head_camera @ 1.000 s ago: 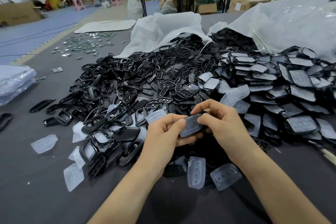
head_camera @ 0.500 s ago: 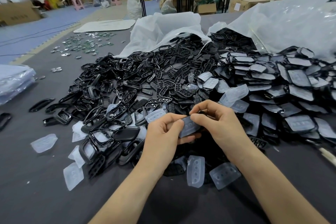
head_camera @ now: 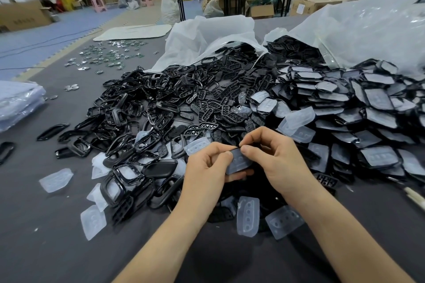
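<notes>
Here in the head view, the left grip (head_camera: 207,167) and right grip (head_camera: 278,158) both pinch one flat part (head_camera: 239,161), black-rimmed with a frosted face, held over the near edge of the pile (head_camera: 184,103). Bare grey worktop (head_camera: 69,248) lies open in front and to the left. The pile mixes glossy black frames with stacked matte shells. Frosted, soft-looking pads (head_camera: 248,218) lie just below the wrists.

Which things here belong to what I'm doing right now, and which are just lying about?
In the job: left hand and right hand pinching a padded black part; loose clear pads; pile of black frames.
Lying about: green circuit boards; pink stool; cardboard box.
</notes>
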`<state>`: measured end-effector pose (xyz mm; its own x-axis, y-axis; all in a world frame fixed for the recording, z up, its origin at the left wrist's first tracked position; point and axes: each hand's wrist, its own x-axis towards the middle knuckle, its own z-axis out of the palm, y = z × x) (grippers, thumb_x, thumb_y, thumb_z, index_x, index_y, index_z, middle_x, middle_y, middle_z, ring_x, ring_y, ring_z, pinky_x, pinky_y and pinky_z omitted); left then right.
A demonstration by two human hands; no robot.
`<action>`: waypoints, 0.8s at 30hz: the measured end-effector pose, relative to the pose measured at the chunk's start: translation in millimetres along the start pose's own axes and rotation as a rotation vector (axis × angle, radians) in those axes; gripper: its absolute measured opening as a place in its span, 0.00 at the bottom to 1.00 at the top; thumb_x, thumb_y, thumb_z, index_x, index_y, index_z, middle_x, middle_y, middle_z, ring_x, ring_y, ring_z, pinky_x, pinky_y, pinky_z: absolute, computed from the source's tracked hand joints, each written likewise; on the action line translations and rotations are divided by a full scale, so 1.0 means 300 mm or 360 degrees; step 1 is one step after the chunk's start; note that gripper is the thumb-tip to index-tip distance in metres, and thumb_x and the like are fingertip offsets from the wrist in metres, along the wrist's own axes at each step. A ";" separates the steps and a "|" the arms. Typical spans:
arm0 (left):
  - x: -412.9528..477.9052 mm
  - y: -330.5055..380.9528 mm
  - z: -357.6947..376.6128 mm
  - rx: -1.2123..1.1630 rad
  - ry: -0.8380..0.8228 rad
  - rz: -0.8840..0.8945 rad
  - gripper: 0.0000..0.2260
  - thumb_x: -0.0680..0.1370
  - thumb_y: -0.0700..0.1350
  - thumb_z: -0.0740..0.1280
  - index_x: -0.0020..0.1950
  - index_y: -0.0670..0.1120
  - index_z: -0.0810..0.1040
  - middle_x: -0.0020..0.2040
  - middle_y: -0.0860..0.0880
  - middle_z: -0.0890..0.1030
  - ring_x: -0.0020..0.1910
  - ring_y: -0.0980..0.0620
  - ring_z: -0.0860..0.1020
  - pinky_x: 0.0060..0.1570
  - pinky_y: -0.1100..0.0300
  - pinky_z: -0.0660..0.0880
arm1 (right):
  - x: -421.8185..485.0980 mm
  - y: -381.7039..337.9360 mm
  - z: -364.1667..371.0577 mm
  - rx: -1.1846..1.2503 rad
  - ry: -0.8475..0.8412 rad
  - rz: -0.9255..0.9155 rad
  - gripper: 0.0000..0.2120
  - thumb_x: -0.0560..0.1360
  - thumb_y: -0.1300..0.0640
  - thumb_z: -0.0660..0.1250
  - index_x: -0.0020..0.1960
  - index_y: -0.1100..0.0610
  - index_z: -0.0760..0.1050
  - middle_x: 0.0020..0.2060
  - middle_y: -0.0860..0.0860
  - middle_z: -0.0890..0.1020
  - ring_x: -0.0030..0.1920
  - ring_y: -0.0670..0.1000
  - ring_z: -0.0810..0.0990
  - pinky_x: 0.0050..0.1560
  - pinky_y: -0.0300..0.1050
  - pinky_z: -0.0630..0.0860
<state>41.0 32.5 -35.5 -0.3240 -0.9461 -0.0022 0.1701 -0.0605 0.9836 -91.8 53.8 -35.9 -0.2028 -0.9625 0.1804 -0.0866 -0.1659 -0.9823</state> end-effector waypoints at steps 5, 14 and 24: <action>0.001 -0.002 0.000 0.0038 0.0022 0.0000 0.06 0.79 0.34 0.64 0.43 0.37 0.79 0.29 0.47 0.79 0.34 0.54 0.82 0.36 0.61 0.80 | 0.003 0.003 0.000 -0.0068 -0.0013 -0.0055 0.10 0.73 0.69 0.68 0.38 0.56 0.76 0.30 0.45 0.78 0.33 0.41 0.75 0.36 0.31 0.72; -0.003 0.005 -0.002 0.0027 0.0012 -0.0005 0.09 0.79 0.34 0.62 0.42 0.39 0.79 0.34 0.47 0.83 0.33 0.53 0.82 0.34 0.61 0.80 | 0.000 -0.004 -0.002 0.0037 -0.0049 -0.0031 0.10 0.74 0.69 0.68 0.38 0.57 0.77 0.30 0.45 0.78 0.34 0.41 0.75 0.39 0.33 0.73; 0.000 0.004 -0.007 -0.0122 0.0004 -0.0005 0.14 0.80 0.36 0.61 0.42 0.43 0.85 0.39 0.43 0.84 0.35 0.47 0.83 0.35 0.61 0.79 | -0.001 -0.004 -0.002 0.0276 -0.0020 0.0041 0.09 0.74 0.68 0.67 0.39 0.56 0.78 0.33 0.49 0.79 0.37 0.47 0.76 0.40 0.38 0.73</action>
<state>43.3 31.8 -34.7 -0.3223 -0.9466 -0.0057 0.2399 -0.0875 0.9668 -92.2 54.6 -34.8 -0.1902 -0.9694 0.1554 0.0884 -0.1745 -0.9807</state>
